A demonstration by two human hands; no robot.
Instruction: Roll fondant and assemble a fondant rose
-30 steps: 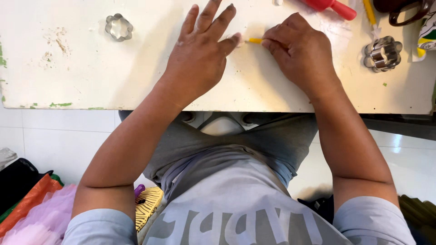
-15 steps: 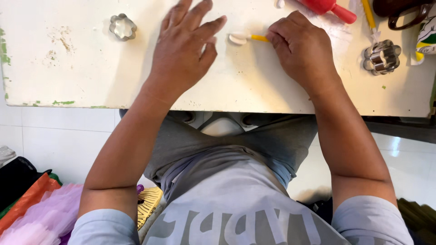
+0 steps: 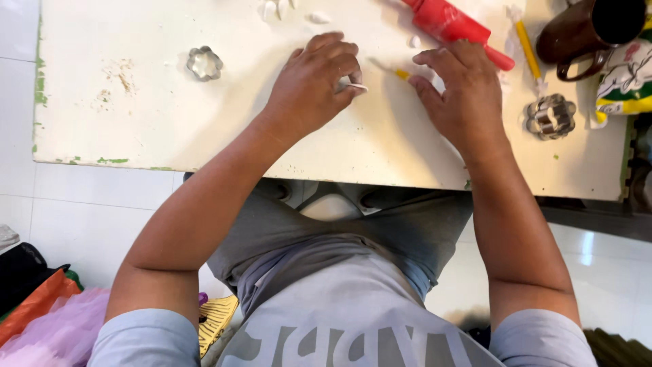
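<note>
White dough piece [image 3: 353, 86] pinched in left hand [image 3: 314, 85] fingers, right hand [image 3: 462, 95] spread, hiding yellow tool [image 3: 395, 71]

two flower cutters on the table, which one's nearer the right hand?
The metal flower cutter at the table's right end, just beside the right hand; the other cutter lies beyond the left hand.

Hands [image 3: 387, 92] over white table [image 3: 204, 129]

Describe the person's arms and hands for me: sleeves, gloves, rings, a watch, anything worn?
Both arms are bare from above the elbow down. The left hand and right hand wear no gloves, and no rings, watch or bracelets show. Short light blue-grey sleeves end at the upper arms; they belong to a T-shirt with large darker grey lettering across the chest.
</note>
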